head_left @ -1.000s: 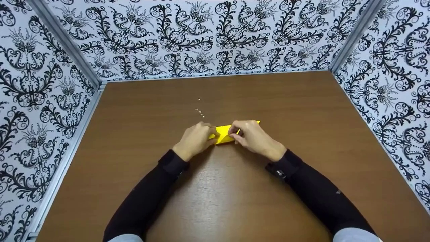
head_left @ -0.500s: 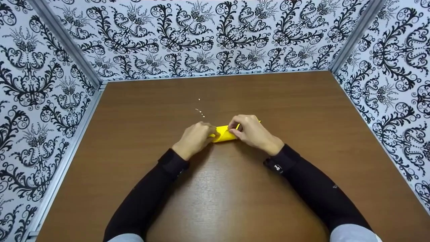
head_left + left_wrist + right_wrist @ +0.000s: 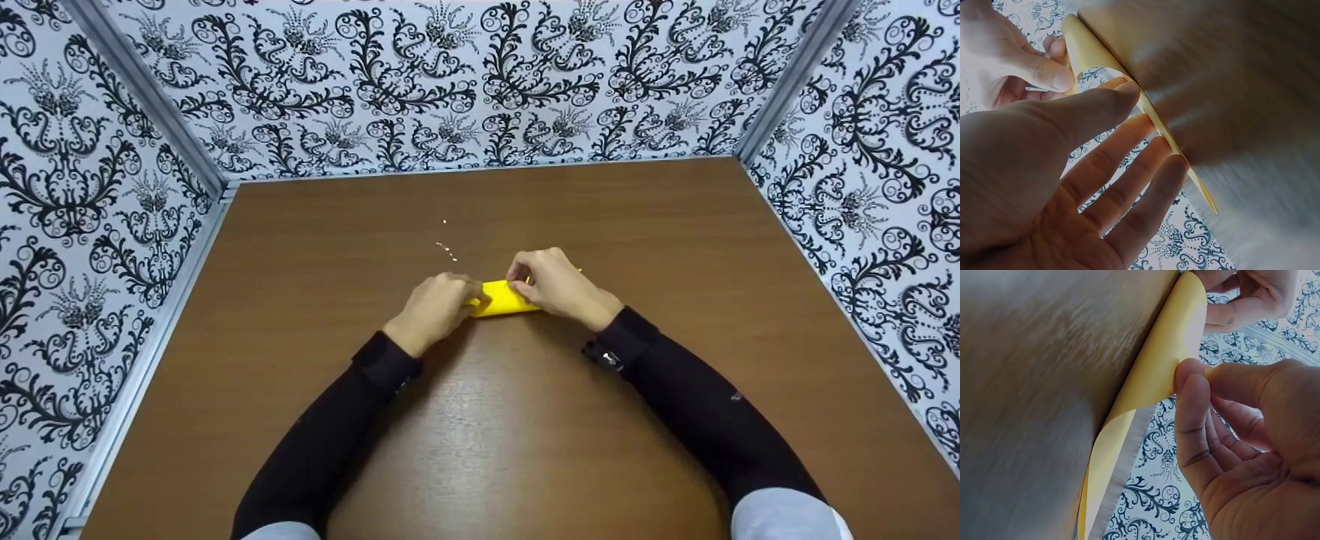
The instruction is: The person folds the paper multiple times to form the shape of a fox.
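Note:
A sheet of yellow paper (image 3: pixel 500 298), its near side curled over into a rounded fold, lies on the table between my two hands. My left hand (image 3: pixel 437 309) holds the paper's left end; in the left wrist view the thumb lies on the paper (image 3: pixel 1092 49) and the fingers spread along its edge. My right hand (image 3: pixel 561 285) pinches the curled-over edge between thumb and forefinger. Seen from the right wrist, the paper (image 3: pixel 1167 354) forms a loose roll, with flat layers stretching beyond it. The paper's ends are partly hidden by the hands.
Several tiny pale bits (image 3: pixel 448 251) are scattered on the brown wooden table (image 3: pixel 480 427) beyond the left hand. White walls (image 3: pixel 450 82) with black scroll patterns and grey metal posts (image 3: pixel 142 90) enclose the table at the back and both sides.
My right hand has moved away from me and slightly left, drawing the paper's near edge up and over into a rounder fold. The left hand has stayed nearly still.

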Demonstrator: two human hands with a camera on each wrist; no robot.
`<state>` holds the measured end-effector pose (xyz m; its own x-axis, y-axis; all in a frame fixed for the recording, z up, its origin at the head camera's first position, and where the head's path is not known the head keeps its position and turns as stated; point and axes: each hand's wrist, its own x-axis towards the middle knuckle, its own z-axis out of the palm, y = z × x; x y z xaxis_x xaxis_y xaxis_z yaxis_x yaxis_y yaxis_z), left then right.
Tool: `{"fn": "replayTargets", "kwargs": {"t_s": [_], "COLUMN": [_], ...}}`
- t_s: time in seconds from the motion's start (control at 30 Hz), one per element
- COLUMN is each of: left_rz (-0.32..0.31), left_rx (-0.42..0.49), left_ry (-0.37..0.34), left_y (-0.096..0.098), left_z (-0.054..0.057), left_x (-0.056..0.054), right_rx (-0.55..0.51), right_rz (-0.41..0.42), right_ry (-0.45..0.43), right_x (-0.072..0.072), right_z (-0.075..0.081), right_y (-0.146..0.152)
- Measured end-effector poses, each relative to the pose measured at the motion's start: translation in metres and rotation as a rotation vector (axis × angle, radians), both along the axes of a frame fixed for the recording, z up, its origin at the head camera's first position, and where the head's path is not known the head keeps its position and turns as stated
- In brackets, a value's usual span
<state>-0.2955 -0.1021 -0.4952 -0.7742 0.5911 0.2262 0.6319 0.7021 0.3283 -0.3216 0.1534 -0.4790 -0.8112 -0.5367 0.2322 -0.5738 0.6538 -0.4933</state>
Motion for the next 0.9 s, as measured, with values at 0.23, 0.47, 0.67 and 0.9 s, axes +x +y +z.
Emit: {"fn": "replayTargets", "kwargs": {"t_s": [0.23,0.47,0.67,0.9], "left_rz": [-0.016,-0.001,-0.003,0.022], "left_rx": [-0.001,-0.016,0.007,-0.015], "left_ry": [0.01,0.004,0.001,0.003], "left_y": [0.0,0.0,-0.001,0.0], "left_z": [-0.001,-0.003,-0.003,-0.004], "left_x": [-0.001,-0.002,-0.002,-0.005], "right_rx": [0.03,0.06,0.067,0.07], "right_rz": [-0.008,-0.013,-0.013,-0.016], "right_ry": [-0.018,-0.037,-0.063,-0.078], "right_x": [-0.007,-0.013,-0.017,-0.02], "right_z": [-0.001,-0.004,-0.008,-0.01], "right_y": [-0.004,-0.007,-0.008,-0.008]}}
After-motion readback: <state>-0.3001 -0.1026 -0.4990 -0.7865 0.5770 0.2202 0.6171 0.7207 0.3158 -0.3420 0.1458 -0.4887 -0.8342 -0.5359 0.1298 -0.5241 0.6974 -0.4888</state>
